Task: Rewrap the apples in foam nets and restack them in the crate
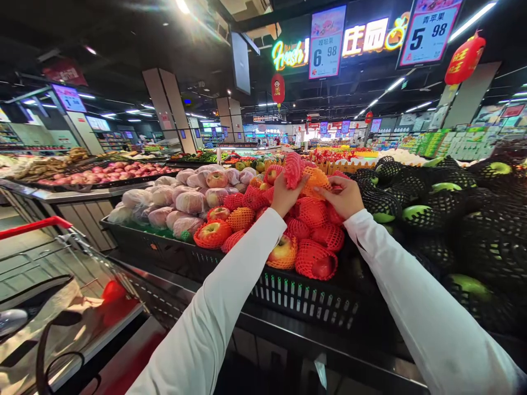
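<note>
My left hand [284,196] is closed on a pink foam net [293,169] above the apple pile; whether fruit is inside it I cannot tell. My right hand [345,196] has its thumb on an apple in an orange foam net [316,181], its other fingers curled and partly hidden. Both hands are close together over the heap. Below them lie several apples in red foam nets [316,259]. A yellow-red apple [283,251] shows through its orange net at the front. A black crate [304,299] holds the pile.
Plastic-wrapped fruit [191,202] is heaped to the left. Green fruit in black nets [418,213] fills the right side. A shopping cart [37,220] with a bag [61,307] stands at lower left. Price signs [327,43] and a red lantern [465,59] hang overhead.
</note>
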A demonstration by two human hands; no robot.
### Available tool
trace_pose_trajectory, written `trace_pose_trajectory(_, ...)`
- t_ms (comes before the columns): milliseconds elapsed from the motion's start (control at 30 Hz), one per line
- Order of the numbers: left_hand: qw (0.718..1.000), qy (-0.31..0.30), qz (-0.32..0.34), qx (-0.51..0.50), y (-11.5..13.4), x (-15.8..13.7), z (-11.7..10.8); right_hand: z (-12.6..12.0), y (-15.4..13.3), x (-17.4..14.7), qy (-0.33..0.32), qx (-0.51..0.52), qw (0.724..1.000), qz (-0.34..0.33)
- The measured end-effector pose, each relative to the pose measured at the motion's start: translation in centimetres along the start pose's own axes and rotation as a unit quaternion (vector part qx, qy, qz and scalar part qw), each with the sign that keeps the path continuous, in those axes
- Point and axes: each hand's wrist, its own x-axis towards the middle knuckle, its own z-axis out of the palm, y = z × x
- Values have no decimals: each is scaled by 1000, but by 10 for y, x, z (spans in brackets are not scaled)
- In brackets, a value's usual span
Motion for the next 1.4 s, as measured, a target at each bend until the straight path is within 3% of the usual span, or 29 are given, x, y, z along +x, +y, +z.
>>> trace_pose_trajectory(100, 1000, 8, 14, 4, -3, 2, 1, 2, -5, 1, 2, 129, 992, 9)
trace_pose_trajectory(267, 1000, 8, 13, 5, -6, 4, 2, 5, -8, 3, 12, 314, 949, 35)
trace_pose_trajectory(367, 999, -31, 15, -7, -8, 3, 1, 2, -7, 3, 38, 380, 922, 59)
trace_pose_trajectory(533, 992, -101, 69, -5, -9, 0, -5, -2, -8, 3, 29, 458, 885, 83)
trace_pose_trajectory(667, 998, -49, 8, 28, -4, 1, -6, 0, -11, 2, -1, 497, 862, 101)
trace_pose_trajectory(767, 996, -6, -75, -51, -1, 2, -2, 0, -14, 1, -13, 506, 854, 121)
trace_pose_trajectory(867, 956, 6, -177, -233, 4, 2, 0, -1, -16, 0, -31, 501, 854, 134)
trace_pose_trajectory(967, 877, -85, -265, -392, 12, 3, -6, -1, -17, 0, -48, 493, 858, 136)
trace_pose_trajectory(1033, 846, -155, -289, -420, 19, 3, -12, -2, -18, 1, -51, 478, 867, 133)
trace_pose_trajectory(1233, 857, -197, -363, -309, 23, 1, -14, -11, -25, 1, -17, 332, 939, 88)
trace_pose_trajectory(1333, 881, -227, -323, -263, 12, 2, -11, -16, -29, 2, -31, 260, 963, 63)
trace_pose_trajectory(1400, 920, -194, -264, -217, 3, 5, -12, -16, -27, 3, -43, 244, 967, 54)
